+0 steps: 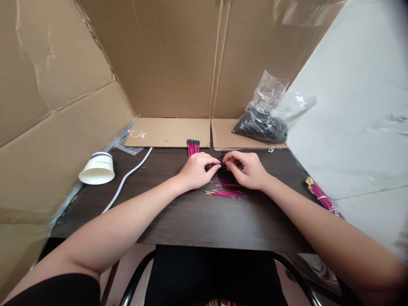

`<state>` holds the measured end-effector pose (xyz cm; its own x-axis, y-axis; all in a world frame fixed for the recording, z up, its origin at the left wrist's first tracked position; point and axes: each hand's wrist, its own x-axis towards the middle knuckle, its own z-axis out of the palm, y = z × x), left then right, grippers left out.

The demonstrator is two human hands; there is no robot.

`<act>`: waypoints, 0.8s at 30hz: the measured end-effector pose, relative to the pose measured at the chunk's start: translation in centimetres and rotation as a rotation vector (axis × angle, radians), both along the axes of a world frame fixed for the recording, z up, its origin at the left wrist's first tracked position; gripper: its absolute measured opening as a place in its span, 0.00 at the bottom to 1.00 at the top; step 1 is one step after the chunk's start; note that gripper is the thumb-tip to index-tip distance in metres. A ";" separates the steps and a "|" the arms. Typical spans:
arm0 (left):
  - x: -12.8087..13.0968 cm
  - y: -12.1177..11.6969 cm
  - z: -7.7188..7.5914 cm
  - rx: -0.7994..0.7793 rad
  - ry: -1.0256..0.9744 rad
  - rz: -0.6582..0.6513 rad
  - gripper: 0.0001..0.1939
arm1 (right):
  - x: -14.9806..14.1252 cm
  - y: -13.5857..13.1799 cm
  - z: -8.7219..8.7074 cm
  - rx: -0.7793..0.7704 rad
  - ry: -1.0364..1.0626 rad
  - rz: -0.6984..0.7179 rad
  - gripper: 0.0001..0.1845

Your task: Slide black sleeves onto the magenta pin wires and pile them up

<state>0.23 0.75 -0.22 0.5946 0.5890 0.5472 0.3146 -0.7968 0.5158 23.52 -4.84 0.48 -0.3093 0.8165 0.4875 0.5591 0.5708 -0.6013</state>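
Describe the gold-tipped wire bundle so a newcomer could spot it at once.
Find the dark table, then its right edge beside the white wall. A magenta wire bundle lies there. Unlike the loose wires mid-table, it is wrapped by a white band.

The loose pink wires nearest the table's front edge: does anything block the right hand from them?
Nothing visible does. Those loose pink wires lie uncovered on the dark tabletop, on the near side of the right hand.
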 end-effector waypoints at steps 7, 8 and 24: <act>0.0 0.0 0.3 -0.025 0.003 -0.009 0.06 | 0.1 0.2 -0.2 0.044 -0.035 -0.021 0.04; 0.0 0.0 0.3 -0.023 0.000 -0.012 0.06 | 0.1 0.2 -0.2 0.046 -0.038 -0.023 0.04; -0.2 0.6 -0.5 -0.028 0.083 -0.022 0.06 | 0.7 1.1 -0.8 0.068 -0.049 -0.187 0.03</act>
